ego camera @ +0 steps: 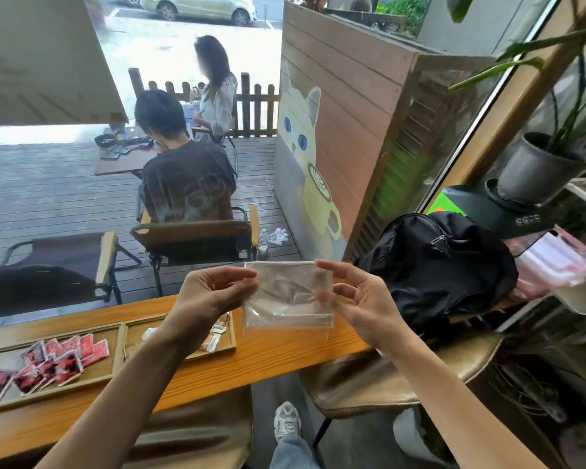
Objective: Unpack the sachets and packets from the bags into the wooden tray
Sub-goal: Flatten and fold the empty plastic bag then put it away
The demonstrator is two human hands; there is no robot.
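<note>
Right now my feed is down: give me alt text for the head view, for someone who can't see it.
Both hands, left hand and right hand, hold up a clear plastic bag that looks empty, above a wooden counter. To the left, the wooden tray holds red sachets in one compartment and pale packets in the next. A black backpack sits to the right.

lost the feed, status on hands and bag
Left hand and right hand hold clear bag, looks empty. Red sachets in wooden tray. Nothing in the way.
</note>
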